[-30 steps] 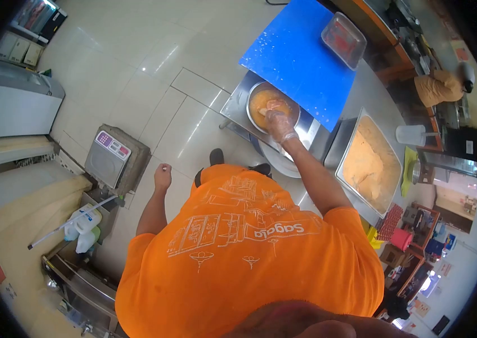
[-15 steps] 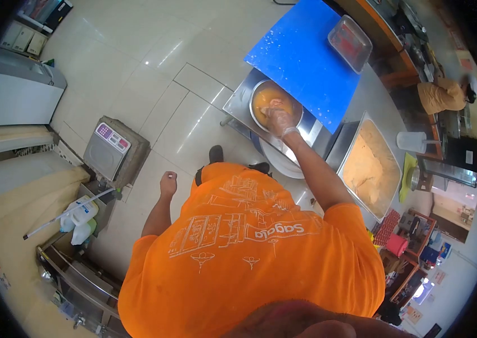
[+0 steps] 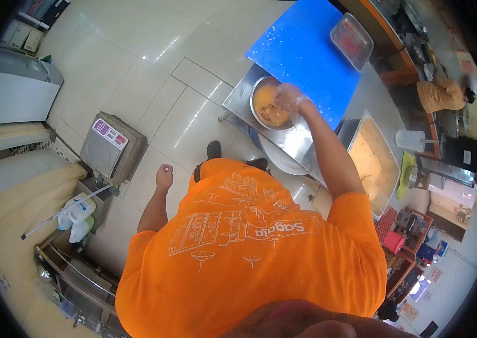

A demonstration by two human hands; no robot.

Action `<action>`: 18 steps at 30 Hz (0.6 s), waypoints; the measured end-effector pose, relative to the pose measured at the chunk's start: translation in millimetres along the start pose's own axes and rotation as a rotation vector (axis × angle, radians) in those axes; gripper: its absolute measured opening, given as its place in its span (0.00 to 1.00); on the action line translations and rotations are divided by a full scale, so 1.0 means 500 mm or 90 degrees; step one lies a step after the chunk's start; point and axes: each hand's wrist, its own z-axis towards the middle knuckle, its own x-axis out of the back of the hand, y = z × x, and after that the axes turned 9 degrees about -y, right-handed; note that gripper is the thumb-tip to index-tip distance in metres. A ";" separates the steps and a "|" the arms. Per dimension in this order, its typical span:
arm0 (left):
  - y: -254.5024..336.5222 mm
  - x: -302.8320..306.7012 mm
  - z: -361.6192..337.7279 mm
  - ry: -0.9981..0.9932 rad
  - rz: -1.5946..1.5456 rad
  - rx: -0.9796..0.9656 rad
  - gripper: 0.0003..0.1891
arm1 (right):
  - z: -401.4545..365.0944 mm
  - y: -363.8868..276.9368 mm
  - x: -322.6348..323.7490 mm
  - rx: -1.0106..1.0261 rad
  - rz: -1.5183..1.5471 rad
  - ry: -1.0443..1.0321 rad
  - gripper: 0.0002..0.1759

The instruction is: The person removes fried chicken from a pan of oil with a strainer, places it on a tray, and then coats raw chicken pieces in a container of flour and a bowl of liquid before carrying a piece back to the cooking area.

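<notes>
I have my gloved right hand [image 3: 289, 99] at the bowl [image 3: 257, 116], its grip unclear to me; my left hand [image 3: 164, 177] hangs curled closed over the floor [image 3: 193, 127]

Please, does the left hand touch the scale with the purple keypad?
Apart. The head view shows a plain gap: floor tiles are visible between the left hand and the scale.

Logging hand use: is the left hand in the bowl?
No, the left hand hangs above the floor, well apart from the bowl.
</notes>
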 end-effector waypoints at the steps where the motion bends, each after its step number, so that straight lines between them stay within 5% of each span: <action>1: -0.009 -0.002 0.002 -0.003 0.020 -0.026 0.16 | 0.027 -0.006 -0.008 0.002 -0.050 -0.001 0.11; 8: -0.005 -0.005 0.001 0.000 -0.066 0.072 0.17 | 0.118 0.012 -0.082 0.088 0.009 0.116 0.11; 14: -0.037 -0.018 -0.015 -0.006 -0.105 0.119 0.17 | 0.040 -0.081 -0.002 0.074 -0.120 -0.020 0.11; 18: -0.096 -0.037 -0.005 -0.008 -0.088 0.090 0.17 | -0.011 -0.056 0.006 0.024 -0.014 0.002 0.10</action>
